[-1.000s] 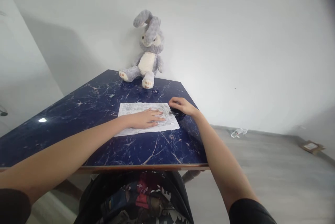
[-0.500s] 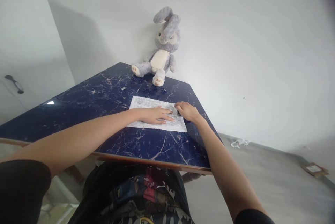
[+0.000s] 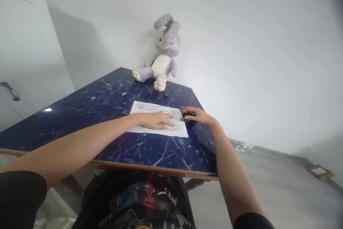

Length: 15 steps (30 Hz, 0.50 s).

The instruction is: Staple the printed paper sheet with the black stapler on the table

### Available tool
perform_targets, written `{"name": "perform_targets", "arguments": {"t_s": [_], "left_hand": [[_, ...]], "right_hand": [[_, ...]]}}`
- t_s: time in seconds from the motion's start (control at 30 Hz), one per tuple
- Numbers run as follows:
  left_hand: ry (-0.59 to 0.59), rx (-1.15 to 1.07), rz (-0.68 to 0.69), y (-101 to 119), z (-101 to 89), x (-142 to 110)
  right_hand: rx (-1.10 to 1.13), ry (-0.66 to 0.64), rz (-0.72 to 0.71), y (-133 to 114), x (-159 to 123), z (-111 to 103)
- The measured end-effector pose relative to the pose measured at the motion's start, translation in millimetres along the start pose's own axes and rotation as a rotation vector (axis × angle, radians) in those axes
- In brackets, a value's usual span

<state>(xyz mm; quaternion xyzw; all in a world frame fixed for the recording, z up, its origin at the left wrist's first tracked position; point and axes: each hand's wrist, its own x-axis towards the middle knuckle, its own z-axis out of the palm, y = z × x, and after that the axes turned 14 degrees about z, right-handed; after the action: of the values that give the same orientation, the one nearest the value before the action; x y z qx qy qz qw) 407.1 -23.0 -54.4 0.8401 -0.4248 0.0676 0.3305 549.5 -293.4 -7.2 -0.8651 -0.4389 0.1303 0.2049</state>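
A printed white sheet of paper (image 3: 150, 109) lies on the dark blue marble-patterned table (image 3: 102, 104). My left hand (image 3: 155, 120) rests flat on the sheet, fingers stretched out toward the right. My right hand (image 3: 197, 115) is at the sheet's right edge, its fingers curled over a small black object (image 3: 189, 118) that I cannot name; the hand partly hides it.
A grey and white plush rabbit (image 3: 163, 55) sits at the far table edge against the white wall. A tiny light scrap (image 3: 124, 94) lies on the table. A white door with a dark handle (image 3: 9, 91) is at left. Litter (image 3: 243, 146) and a flat box (image 3: 320, 171) lie on the floor at right.
The view has shifted a little. My right hand has slid slightly right off the paper's edge, uncovering more of the black object. My left hand stays flat on the sheet.
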Motion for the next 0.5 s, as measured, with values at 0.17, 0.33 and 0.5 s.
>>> {"name": "perform_targets", "arguments": {"t_s": [0.17, 0.33, 0.5], "left_hand": [[-0.168, 0.016, -0.046, 2.9, -2.7, -1.4], [-0.063, -0.082, -0.072, 1.5, 0.9, 3.0], [0.444, -0.047, -0.123, -11.5, 0.9, 11.4]], "right_hand": [[0.087, -0.040, 0.058, 41.7, -15.2, -20.3], [-0.018, 0.533, 0.358, 53.5, -16.1, -24.5], [0.169, 0.468, 0.156, 5.0, 7.3, 4.5]]}}
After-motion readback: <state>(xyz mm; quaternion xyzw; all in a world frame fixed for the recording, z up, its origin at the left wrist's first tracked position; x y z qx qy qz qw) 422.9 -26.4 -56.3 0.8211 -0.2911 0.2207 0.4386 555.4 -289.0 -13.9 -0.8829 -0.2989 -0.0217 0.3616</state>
